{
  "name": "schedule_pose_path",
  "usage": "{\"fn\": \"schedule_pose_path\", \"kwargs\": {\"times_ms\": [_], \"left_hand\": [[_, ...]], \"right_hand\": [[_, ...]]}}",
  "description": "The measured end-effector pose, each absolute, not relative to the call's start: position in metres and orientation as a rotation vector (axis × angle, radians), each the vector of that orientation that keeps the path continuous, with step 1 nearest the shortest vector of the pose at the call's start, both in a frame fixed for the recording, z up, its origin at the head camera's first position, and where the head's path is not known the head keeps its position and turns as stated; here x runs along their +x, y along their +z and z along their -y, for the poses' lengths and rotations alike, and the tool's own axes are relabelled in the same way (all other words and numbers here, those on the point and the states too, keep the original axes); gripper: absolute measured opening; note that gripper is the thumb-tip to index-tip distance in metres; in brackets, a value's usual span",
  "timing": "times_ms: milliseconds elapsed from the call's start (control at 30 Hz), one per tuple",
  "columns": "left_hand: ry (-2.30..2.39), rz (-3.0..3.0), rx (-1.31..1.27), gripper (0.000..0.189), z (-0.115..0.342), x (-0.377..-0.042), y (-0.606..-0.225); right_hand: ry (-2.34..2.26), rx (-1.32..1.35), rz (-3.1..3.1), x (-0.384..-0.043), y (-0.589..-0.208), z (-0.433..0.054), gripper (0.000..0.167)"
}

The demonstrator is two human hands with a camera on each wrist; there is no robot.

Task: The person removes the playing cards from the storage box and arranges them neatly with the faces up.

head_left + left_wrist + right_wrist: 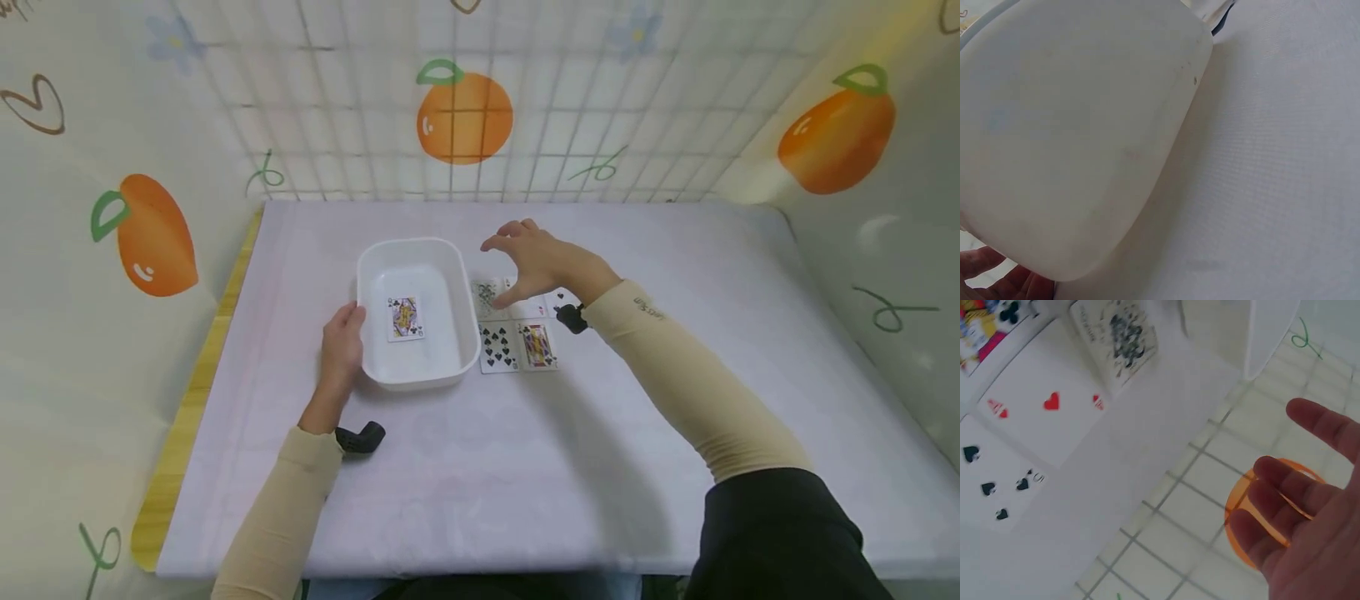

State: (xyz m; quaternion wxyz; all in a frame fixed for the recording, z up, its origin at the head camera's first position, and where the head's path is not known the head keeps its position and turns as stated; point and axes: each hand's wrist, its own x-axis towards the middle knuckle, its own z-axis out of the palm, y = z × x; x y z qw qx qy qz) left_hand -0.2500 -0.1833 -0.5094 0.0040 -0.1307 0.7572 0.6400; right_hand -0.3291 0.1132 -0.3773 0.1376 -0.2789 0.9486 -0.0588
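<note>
My left hand (pixel 342 346) grips the left wall of a white plastic tub (pixel 420 371), thumb at the rim. A queen of clubs card (pixel 406 318) lies face up on the tub's floor. In the left wrist view the tub's outer surface (pixel 1085 125) fills much of the frame, with fingertips at its lower corner. My right hand (pixel 543 262) hovers above the cards right of the tub, thumb and fingers spread with nothing between them. Below it lie a joker card (pixel 1125 334), an ace of hearts (pixel 1047 400) and a five of spades (pixel 991 481).
Nearer me lie a card with many spades (pixel 498 348) and a face card (pixel 537 346), side by side close to the tub's right wall. A white cloth (pixel 487 492) covers the table. Behind it stands a wire grid (pixel 555 125) under a sheet printed with oranges.
</note>
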Motion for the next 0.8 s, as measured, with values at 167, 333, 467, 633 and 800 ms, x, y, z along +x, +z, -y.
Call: {"fn": "schedule_pose_path", "kwargs": {"times_ms": [167, 333, 467, 633, 800], "left_hand": [[1.994, -2.371, -0.404, 0.055, 0.182, -0.250, -0.510], [2.001, -2.383, -0.409, 0.055, 0.183, -0.250, -0.510], [2.002, -2.384, -0.414, 0.054, 0.184, -0.251, -0.510], [2.009, -2.378, -0.414, 0.053, 0.183, -0.253, -0.512], [2.022, -2.378, -0.402, 0.053, 0.184, -0.254, -0.512]], "right_hand": [[-0.149, -0.856, -2.724, -0.331, -0.379, -0.094, 0.089], [-0.115, -0.934, -2.713, -0.335, -0.379, -0.073, 0.088], [-0.091, -0.970, -2.692, -0.338, -0.381, -0.056, 0.087], [-0.075, -1.008, -2.651, -0.340, -0.387, -0.036, 0.089], [-0.063, -1.037, -2.625, -0.345, -0.399, -0.018, 0.089]]}}
